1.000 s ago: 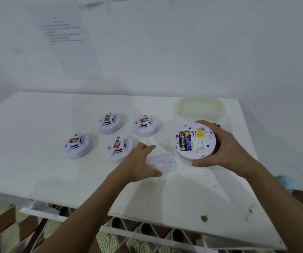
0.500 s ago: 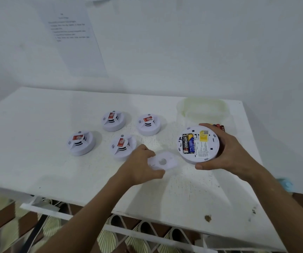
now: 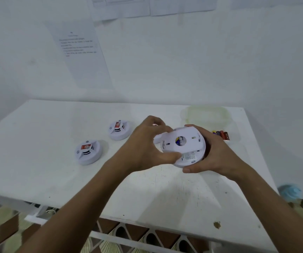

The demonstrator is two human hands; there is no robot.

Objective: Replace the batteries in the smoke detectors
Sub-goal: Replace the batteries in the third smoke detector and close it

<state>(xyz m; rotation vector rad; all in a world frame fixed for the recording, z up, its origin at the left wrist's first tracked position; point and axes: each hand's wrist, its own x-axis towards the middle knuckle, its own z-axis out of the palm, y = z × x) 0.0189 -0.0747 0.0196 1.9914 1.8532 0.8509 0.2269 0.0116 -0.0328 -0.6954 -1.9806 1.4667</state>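
Two bare hands meet above a white bench (image 3: 56, 161), working a round white smoke detector (image 3: 189, 148) held clear of the surface near the bench's right half. The right hand (image 3: 214, 154) cups the detector from its right side, fingers curled behind the body and the thumb lying along its lower edge. The left hand (image 3: 147, 148) comes in from the left, its thumb and curled fingers pinching a white cover plate (image 3: 180, 141) against the detector's back. The detector's back is tilted up and toward the camera, so its flat round face points away and down; a printed label shows on the lower part, and a yellow and blue patch, seemingly a battery, shows through the plate's centre hole.

Beyond the left forearm, two more smoke detectors sit face up on the bench: the nearer detector (image 3: 88, 152) to the left, the farther detector (image 3: 119, 129) just behind it and to the right, each with a red sticker on top. Part of another white object shows behind the left hand, too hidden to identify. To the right of the hands a small cluster of loose batteries (image 3: 221, 134) lies on the bench, and behind them stands a clear plastic container (image 3: 206, 115) near the rear edge. On the white wall beyond hangs a printed sheet (image 3: 79, 52), its text too small to read.
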